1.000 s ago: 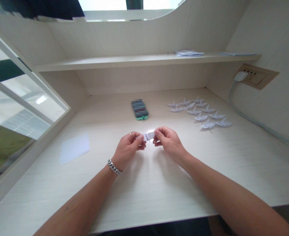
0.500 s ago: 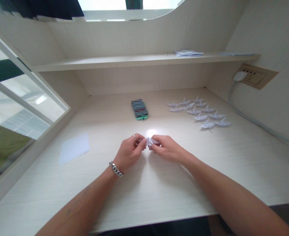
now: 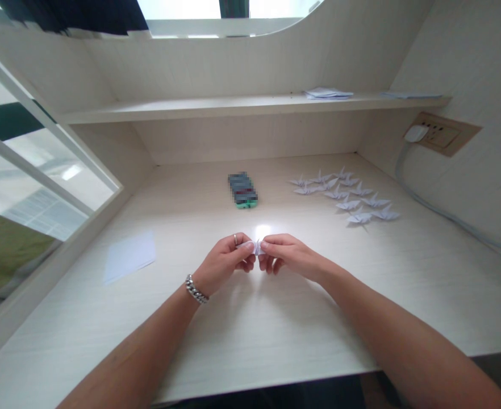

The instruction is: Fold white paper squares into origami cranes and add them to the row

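A small white paper crane [image 3: 257, 248] is pinched between my two hands, low over the desk. My left hand [image 3: 229, 254], with a ring and a chain bracelet, grips its left side between thumb and fingers. On its other side my right hand [image 3: 287, 253] presses the paper between thumb and forefinger, the lower fingers curled beneath. Most of the crane is covered by my fingertips. Several finished paper cranes [image 3: 347, 204] stand in a cluster at the back right of the desk.
A blurred-out dark object with a green end [image 3: 242, 190] lies beyond my hands. White paper sheets [image 3: 130, 257] rest at the left. Folded papers [image 3: 328, 93] lie on the shelf [image 3: 191, 108]. A plug [image 3: 416, 133] with a grey cable sits in the right-wall socket.
Both thumbs have moved onto the crane's middle, covering more of it. My right thumb has come up, and the lower fingers of both hands now show beneath the paper.
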`<state>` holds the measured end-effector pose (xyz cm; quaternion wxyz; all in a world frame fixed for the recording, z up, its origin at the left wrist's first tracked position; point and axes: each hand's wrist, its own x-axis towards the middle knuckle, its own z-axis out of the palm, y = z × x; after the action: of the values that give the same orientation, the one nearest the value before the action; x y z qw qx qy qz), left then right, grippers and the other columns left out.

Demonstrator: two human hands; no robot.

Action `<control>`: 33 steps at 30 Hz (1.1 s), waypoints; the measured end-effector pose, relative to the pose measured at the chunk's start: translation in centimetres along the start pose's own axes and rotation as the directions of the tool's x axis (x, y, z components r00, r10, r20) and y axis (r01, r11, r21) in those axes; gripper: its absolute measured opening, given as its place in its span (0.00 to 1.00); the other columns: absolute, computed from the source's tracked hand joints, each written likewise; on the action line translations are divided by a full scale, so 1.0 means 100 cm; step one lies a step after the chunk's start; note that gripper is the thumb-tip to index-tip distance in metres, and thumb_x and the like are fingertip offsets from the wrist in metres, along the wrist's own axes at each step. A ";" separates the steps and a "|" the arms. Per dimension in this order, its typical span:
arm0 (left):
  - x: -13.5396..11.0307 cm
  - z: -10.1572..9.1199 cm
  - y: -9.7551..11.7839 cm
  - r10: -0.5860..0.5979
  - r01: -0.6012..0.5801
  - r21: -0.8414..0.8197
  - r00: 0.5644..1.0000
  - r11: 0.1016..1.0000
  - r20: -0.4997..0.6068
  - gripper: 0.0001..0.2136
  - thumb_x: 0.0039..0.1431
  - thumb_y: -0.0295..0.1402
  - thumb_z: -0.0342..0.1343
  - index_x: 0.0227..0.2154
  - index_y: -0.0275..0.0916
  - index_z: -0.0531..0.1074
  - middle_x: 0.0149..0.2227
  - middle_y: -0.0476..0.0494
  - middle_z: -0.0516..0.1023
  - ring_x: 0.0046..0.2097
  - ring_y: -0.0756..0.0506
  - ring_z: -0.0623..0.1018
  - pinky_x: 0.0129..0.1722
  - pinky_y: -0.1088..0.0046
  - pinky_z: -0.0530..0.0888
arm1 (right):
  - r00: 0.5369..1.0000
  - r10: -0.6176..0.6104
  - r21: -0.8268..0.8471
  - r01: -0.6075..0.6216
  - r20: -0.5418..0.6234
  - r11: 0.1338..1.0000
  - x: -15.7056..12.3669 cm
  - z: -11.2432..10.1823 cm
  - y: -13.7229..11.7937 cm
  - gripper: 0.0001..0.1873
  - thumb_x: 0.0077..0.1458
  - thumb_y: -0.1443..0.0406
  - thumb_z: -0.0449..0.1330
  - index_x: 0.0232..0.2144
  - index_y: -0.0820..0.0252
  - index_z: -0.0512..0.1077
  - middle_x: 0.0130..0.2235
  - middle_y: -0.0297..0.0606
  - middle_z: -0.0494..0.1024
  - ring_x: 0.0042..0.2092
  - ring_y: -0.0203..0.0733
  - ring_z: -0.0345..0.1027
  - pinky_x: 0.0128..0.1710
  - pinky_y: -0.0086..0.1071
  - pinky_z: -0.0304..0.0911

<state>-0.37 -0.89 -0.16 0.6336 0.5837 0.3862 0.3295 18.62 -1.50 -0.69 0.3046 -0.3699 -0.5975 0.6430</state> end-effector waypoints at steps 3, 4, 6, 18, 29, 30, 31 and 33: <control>0.000 0.000 0.000 -0.043 0.045 -0.138 0.999 0.989 0.019 0.12 0.53 0.39 0.60 0.25 0.36 0.68 0.25 0.47 0.72 0.26 0.50 0.71 0.28 0.73 0.68 | 1.000 -0.009 0.101 0.011 -0.027 0.995 0.000 0.003 -0.001 0.17 0.56 0.54 0.57 0.26 0.62 0.70 0.27 0.35 0.73 0.27 0.33 0.66 0.28 0.28 0.61; 0.000 0.001 0.000 -0.058 0.060 -0.146 0.998 0.987 0.020 0.12 0.53 0.39 0.60 0.24 0.36 0.68 0.24 0.48 0.72 0.26 0.50 0.71 0.27 0.73 0.68 | 1.000 -0.004 0.114 0.007 -0.026 0.993 0.000 0.003 0.000 0.17 0.56 0.54 0.57 0.26 0.62 0.70 0.26 0.35 0.72 0.26 0.33 0.66 0.28 0.28 0.61; 0.000 0.002 0.000 -0.082 0.085 -0.143 0.996 0.986 0.026 0.13 0.54 0.40 0.60 0.23 0.36 0.68 0.22 0.48 0.71 0.25 0.51 0.71 0.25 0.74 0.66 | 1.000 0.004 0.136 -0.002 -0.012 0.991 0.001 0.004 0.001 0.17 0.56 0.54 0.58 0.26 0.62 0.70 0.25 0.34 0.72 0.26 0.33 0.66 0.27 0.28 0.60; 0.000 0.011 0.000 0.015 0.005 -0.463 0.999 0.886 0.041 0.11 0.55 0.38 0.60 0.25 0.35 0.69 0.28 0.44 0.74 0.31 0.48 0.74 0.34 0.69 0.71 | 0.999 -0.051 0.545 0.043 0.001 0.837 0.003 0.008 0.001 0.12 0.52 0.59 0.63 0.27 0.63 0.70 0.27 0.35 0.71 0.27 0.34 0.65 0.27 0.27 0.60; -0.004 0.020 0.002 0.092 -0.064 -0.515 0.995 0.855 0.030 0.13 0.56 0.40 0.59 0.25 0.36 0.67 0.29 0.44 0.74 0.31 0.46 0.75 0.36 0.66 0.72 | 0.996 -0.088 0.589 0.066 0.009 0.805 0.003 0.010 0.002 0.14 0.51 0.57 0.64 0.26 0.63 0.71 0.26 0.35 0.72 0.26 0.34 0.65 0.27 0.28 0.58; -0.004 0.020 0.002 0.094 -0.067 -0.511 0.995 0.857 0.027 0.13 0.56 0.40 0.59 0.25 0.36 0.67 0.29 0.44 0.74 0.31 0.46 0.75 0.35 0.65 0.72 | 0.996 -0.086 0.589 0.062 0.013 0.806 0.002 0.009 0.002 0.14 0.51 0.57 0.64 0.26 0.63 0.71 0.26 0.35 0.72 0.26 0.34 0.65 0.27 0.28 0.58; -0.004 0.020 0.002 0.099 -0.072 -0.504 0.995 0.860 0.027 0.13 0.55 0.41 0.60 0.25 0.36 0.67 0.29 0.44 0.74 0.31 0.46 0.75 0.35 0.65 0.72 | 0.996 -0.087 0.588 0.060 0.018 0.807 0.002 0.009 0.001 0.14 0.51 0.57 0.64 0.26 0.63 0.71 0.26 0.36 0.72 0.26 0.34 0.65 0.27 0.28 0.58; -0.004 0.019 0.002 0.107 -0.079 -0.478 0.994 0.875 0.032 0.14 0.55 0.42 0.59 0.25 0.37 0.67 0.29 0.44 0.74 0.31 0.46 0.75 0.35 0.66 0.72 | 0.995 -0.094 0.579 0.060 0.029 0.813 0.002 0.008 0.001 0.14 0.51 0.57 0.64 0.25 0.63 0.71 0.25 0.36 0.72 0.26 0.34 0.65 0.27 0.28 0.59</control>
<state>1.07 -2.16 0.12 0.7516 0.4376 0.2466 0.4276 17.85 -1.77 -0.84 0.4109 -0.2177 -0.3976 0.7910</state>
